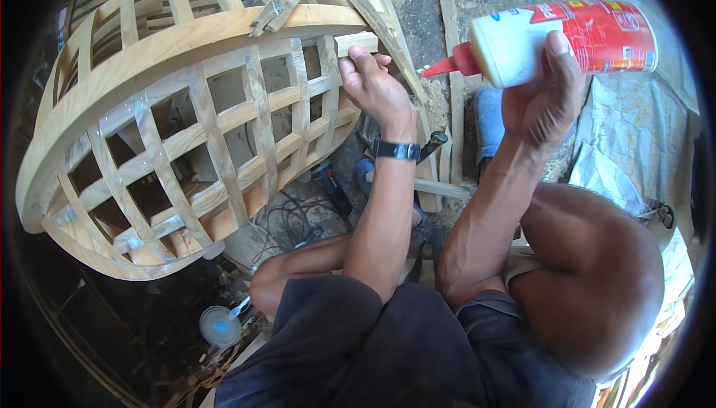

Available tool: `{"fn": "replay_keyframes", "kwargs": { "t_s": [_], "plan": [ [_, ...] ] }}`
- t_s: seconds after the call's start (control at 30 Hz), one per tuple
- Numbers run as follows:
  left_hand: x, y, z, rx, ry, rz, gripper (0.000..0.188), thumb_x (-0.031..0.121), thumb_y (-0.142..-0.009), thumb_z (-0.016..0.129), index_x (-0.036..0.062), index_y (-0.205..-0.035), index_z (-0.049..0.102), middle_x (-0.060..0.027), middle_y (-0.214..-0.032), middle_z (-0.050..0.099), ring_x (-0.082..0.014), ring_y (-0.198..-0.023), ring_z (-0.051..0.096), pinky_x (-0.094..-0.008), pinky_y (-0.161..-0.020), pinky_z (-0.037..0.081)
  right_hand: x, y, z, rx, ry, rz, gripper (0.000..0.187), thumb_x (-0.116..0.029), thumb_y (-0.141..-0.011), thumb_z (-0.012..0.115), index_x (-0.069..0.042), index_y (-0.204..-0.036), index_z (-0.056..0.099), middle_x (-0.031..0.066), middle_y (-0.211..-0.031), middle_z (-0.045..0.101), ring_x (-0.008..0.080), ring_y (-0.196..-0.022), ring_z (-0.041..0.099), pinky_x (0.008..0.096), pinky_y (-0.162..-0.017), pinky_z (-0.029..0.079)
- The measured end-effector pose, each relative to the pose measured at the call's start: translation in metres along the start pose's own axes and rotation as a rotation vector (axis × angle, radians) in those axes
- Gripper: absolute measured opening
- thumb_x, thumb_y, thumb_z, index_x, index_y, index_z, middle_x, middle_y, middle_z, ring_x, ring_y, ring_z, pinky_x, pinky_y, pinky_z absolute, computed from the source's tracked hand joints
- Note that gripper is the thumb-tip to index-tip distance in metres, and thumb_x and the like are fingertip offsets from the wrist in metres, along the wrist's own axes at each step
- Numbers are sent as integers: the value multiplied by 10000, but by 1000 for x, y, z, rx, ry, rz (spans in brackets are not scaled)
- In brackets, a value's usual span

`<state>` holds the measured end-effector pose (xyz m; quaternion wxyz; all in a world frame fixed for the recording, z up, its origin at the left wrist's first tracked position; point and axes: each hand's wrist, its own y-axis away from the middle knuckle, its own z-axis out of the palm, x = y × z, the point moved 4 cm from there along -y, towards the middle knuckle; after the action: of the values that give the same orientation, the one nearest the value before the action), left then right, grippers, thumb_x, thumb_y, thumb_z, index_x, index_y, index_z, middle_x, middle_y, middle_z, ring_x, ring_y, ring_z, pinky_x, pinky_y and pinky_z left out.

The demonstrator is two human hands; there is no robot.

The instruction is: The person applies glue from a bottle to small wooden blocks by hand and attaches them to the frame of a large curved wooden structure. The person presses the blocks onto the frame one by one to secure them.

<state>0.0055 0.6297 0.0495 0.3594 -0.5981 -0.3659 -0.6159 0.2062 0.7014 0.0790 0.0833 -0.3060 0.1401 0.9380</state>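
Observation:
My right hand [548,98] grips a large red and white glue bottle [533,50] from below, its thumb across the label. The bottle lies almost level, and its red nozzle points left toward my other hand. With fingers curled, my left hand [379,95] is at the right end of a curved wooden lattice frame [257,102]. A short pale wood piece [356,43] shows right beside its fingertips. What those fingers hold, if anything, is hidden. The frame is built of crossing slats with a thick curved rail [186,39] along its upper side.
Long wooden strips [447,42] run along the floor beyond my hands. A dark power tool [330,188] and tangled cables [291,218] lie below the frame. At lower left is a round clear lid or tub [220,326]. Crumpled sheeting [623,139] covers the right side.

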Motion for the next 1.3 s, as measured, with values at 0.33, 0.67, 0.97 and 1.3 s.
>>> {"fn": "replay_keyframes", "kwargs": {
  "t_s": [0.33, 0.67, 0.97, 1.3],
  "plan": [
    [126, 82, -69, -478, 641, -129, 284, 213, -1024, 542, 119, -1292, 560, -10, -1296, 598, -141, -1180, 540, -377, -984, 416, -93, 103, 198, -616, 28, -219, 572, -335, -813, 718, 15, -1218, 516, 99, -967, 621, 182, -811, 599, 308, -714, 475],
    [193, 116, -119, -348, 963, -308, 281, 223, -1011, 571, 45, -1228, 576, -55, -1141, 640, -163, -1066, 573, -330, -926, 462, -134, 208, 276, -1130, 460, -534, 451, -119, -774, 773, -22, -1143, 532, 35, -927, 612, 106, -800, 567, 272, -740, 471],
    [207, 121, -142, -441, 1033, -324, 322, 244, -1002, 590, 25, -1238, 584, -57, -1159, 629, -138, -1063, 580, -324, -941, 468, -144, 256, 293, -1207, 405, -321, 355, -235, -817, 758, -14, -1035, 586, 17, -850, 609, 93, -725, 562, 244, -640, 452],
    [194, 120, -144, -527, 1090, -315, 308, 228, -984, 609, 61, -1242, 587, -68, -1206, 629, -181, -1125, 580, -365, -977, 462, -168, 244, 295, -1395, 657, -248, 443, -263, -759, 823, 12, -1040, 618, 65, -856, 655, 138, -758, 614, 262, -655, 479]
  ]
}}
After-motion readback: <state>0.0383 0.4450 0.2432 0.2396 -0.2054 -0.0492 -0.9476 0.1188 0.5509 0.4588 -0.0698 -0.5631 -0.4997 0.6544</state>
